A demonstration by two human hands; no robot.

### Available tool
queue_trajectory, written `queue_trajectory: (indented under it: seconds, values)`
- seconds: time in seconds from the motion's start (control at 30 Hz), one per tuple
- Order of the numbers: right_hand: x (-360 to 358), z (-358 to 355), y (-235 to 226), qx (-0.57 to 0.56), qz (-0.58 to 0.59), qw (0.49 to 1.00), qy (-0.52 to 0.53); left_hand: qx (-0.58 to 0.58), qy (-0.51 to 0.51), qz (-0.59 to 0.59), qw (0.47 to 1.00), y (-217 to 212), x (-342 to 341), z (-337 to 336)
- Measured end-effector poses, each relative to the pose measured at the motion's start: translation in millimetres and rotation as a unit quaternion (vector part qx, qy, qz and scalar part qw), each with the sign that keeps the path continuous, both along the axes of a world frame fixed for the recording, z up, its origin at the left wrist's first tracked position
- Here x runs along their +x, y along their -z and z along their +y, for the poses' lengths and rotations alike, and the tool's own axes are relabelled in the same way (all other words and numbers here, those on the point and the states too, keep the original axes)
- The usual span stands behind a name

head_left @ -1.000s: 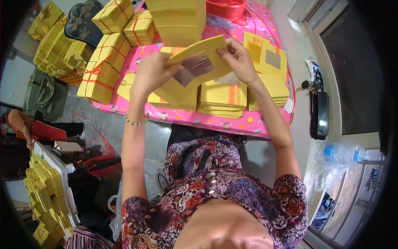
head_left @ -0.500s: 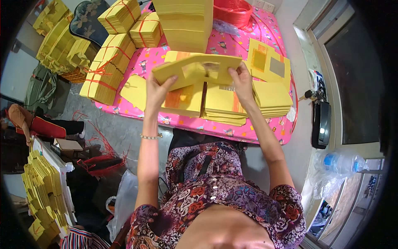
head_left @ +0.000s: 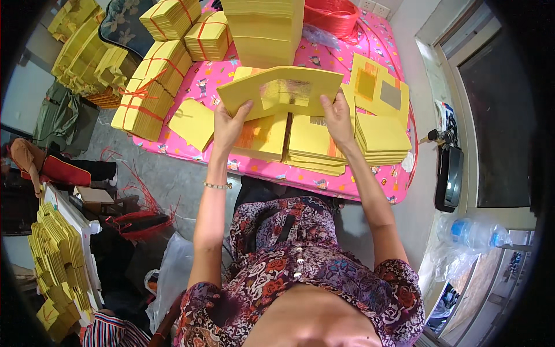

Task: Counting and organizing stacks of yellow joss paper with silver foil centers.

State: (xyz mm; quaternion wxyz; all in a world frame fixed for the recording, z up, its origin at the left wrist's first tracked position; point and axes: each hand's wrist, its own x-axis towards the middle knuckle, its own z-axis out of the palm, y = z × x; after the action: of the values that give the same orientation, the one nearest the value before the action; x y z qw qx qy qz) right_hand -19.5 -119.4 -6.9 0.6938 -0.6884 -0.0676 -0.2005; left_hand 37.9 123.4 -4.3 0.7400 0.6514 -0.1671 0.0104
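Head view: both hands up over the counter (head_left: pixel 370 173). Left hand (head_left: pixel 230 122) and right hand (head_left: pixel 337 117) each pinch an end of the yellow paper sheaf (head_left: pixel 281 93), long axis left-right, held above the flat yellow stacks (head_left: pixel 312 144) near the counter's front edge.

Red-tied yellow paper bundles (head_left: pixel 173 17) — table's left

Fingertips of both hands vanish behind the yellow sheet bundle (head_left: pixel 281 95); the tall yellow stack (head_left: pixel 263 32) runs off the top edge.
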Motion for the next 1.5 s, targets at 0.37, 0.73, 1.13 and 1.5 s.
queue_trajectory:
  seconds: [0.37, 0.73, 1.13, 1.5]
  values:
    - [-2.7, 0.5, 1.4, -0.034, -0.016, 0.999, 0.026, -0.017, -0.023, 0.012, 1.000, 0.9, -1.7, 1.6]
    - [-5.1, 1.9, 18.0, 0.012, -0.030, 0.999, -0.003, -0.021, -0.044, -0.016, 0.999, -2.6, -10.4, 6.3]
    - [-4.7, -1.6, -21.5, -0.017, 0.057, 0.998, 0.014, 0.307, -0.269, -0.350, 0.843, -98.9, -22.4, -10.0]
    - [-2.5, 1.6, -104.2, -0.306, -0.135, 0.942, -0.027, 0.376, 0.008, -0.301, 0.876, -131.3, -10.9, -10.5]
